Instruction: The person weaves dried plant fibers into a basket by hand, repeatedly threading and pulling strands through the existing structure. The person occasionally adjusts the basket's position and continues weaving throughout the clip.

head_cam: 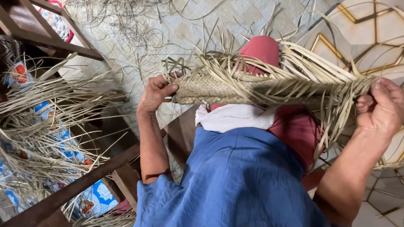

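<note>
Half-woven palm-leaf mat (219, 90) is held level at 12 o'clock, over the lap. Its 9 o'clock edge is pinched by the left hand (155, 93); loose strands (336, 90) at 3 o'clock are clenched in the right hand (381, 107). Tiled floor (378, 25) lies open beyond; loose strips (46, 126) crowd a wooden frame (75, 189) at 8 o'clock.

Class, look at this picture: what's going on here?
A person in a blue garment holds a half-woven straw mat out flat between both hands. The left hand pinches the finished woven end; the right hand grips the loose, unwoven strips. More dry straw is heaped over a wooden frame to the left.
</note>
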